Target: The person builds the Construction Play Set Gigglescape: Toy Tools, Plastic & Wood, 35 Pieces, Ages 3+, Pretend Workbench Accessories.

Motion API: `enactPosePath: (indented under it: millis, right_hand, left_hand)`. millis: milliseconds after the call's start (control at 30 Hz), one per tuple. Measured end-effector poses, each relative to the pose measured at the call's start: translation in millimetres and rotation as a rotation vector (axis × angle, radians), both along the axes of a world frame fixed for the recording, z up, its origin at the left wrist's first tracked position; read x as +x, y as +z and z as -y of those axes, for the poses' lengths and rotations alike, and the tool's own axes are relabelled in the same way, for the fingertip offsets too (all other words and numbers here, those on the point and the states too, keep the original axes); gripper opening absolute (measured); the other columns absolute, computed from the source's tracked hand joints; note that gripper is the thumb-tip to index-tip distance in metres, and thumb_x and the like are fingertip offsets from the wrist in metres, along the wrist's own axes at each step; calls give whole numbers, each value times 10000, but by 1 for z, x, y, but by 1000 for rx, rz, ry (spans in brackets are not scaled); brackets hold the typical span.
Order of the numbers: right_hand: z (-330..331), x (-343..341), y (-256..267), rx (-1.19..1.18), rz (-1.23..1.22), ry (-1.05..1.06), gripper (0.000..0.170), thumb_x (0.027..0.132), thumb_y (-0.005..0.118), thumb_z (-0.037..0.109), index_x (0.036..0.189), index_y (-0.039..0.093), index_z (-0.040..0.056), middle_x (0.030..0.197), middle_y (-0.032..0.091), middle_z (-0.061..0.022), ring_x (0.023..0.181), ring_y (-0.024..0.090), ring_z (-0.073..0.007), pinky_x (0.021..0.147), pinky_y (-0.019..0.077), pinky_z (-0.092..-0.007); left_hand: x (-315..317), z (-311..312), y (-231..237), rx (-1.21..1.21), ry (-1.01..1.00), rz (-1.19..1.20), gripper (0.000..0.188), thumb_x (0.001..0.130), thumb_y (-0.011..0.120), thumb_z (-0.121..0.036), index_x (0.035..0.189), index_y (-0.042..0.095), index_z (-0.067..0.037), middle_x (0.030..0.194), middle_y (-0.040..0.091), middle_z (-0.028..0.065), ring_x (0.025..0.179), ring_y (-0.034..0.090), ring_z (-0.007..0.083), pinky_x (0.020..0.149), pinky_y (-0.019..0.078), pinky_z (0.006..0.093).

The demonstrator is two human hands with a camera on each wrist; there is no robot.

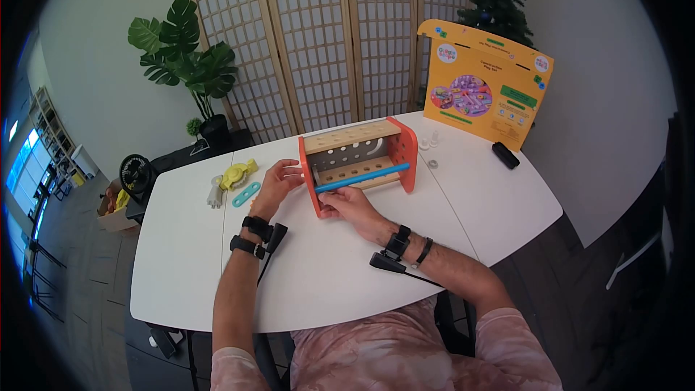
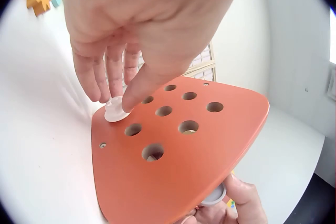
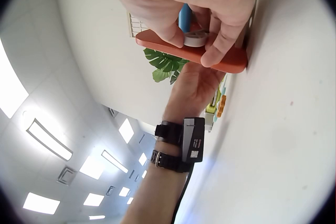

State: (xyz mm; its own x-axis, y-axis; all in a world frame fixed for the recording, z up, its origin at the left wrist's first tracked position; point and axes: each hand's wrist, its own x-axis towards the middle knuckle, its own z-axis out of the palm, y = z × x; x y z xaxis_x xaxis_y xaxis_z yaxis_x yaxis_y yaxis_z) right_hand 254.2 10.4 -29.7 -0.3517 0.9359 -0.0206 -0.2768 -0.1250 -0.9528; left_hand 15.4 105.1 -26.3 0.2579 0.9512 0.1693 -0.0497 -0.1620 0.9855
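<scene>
A wooden toy box with orange-red end panels and wooden slats stands on the table. At its left panel, drilled with several holes, my left hand pinches a translucent white plastic peg against the outer face. On the inner side, my right hand pinches a round light-grey plastic nut close to the same panel. A blue rod spans the box's front, its left end near the right fingers. The right palm partly hides the nut in the right wrist view.
Left of the box lie a yellow toy part, a teal strip with holes and a grey-white piece. Small light plastic pieces are at its right. Farther right stand a yellow carton and a black case.
</scene>
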Motion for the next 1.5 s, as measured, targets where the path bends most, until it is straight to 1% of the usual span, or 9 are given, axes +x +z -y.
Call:
enactPosePath:
  millis: [133,233,300,400,1033,1133,1333,1433,1500]
  right_hand:
    - [0,0,-1,-4,-9,7,280,1102,687,211,1309,692,23,1167,738,-52,1029,715,-120,922,619,-276]
    - [1,-1,1,0,-9,-8,277,1100,689,209,1303,694,21,1163,737,-52,1026,716,-121,917,620,-274]
    - [1,-1,1,3,-15,-2,275,1100,690,208,1300,694,20,1160,737,-53,1026,717,-121,916,621,-274]
    - [1,-1,-1,4,-20,5,270,1099,689,205,1295,695,19,1155,736,-53,1026,718,-121,913,622,-275]
    - [3,-1,3,3,-25,-5,243,1104,679,202,1256,698,13,1128,735,-42,1005,716,-117,922,620,-284]
    - [4,-1,3,1,-23,0,245,1105,678,205,1258,695,14,1135,734,-42,1012,714,-117,923,620,-284]
    - [6,-1,7,-7,-19,-12,251,1102,681,204,1262,695,12,1134,733,-44,1014,716,-117,933,624,-289]
    - [4,-2,3,0,-38,-4,255,1099,686,203,1266,697,11,1126,733,-41,1008,716,-114,937,625,-291]
    - [3,-2,1,-5,-37,2,257,1098,688,204,1270,697,13,1125,733,-40,1010,715,-112,937,625,-289]
  left_hand:
    - [-1,-2,5,-171,66,-201,398,1020,671,-13,1406,580,23,1284,720,177,1198,732,244,1095,575,358]
    - [0,-3,1,-66,9,-192,396,1011,662,7,1398,582,24,1265,721,161,1190,732,243,1080,581,358]
    - [4,-5,-1,-8,54,-31,353,1007,682,34,1353,618,2,1140,750,124,1057,748,184,922,625,315]
    - [3,-9,1,-189,101,-276,389,998,647,88,1373,596,1,1217,728,144,1087,749,206,945,631,323]
    - [1,-26,-19,-118,61,-297,400,1023,725,-30,1393,573,-18,1175,735,114,1020,731,174,873,605,301]
    - [3,-21,-20,72,66,-194,382,1029,721,-38,1385,584,-9,1140,747,110,1012,731,177,870,601,300]
    - [-3,-23,-19,-55,-15,-298,420,1029,649,39,1436,550,7,1258,729,192,1204,737,276,1042,619,386]
    - [-2,-23,-24,46,-2,-338,425,1035,639,39,1451,552,10,1253,741,194,1180,747,273,1028,616,382]
    - [0,-21,-25,82,49,-315,342,1033,697,-29,1372,652,-12,1089,794,121,965,741,171,884,607,335]
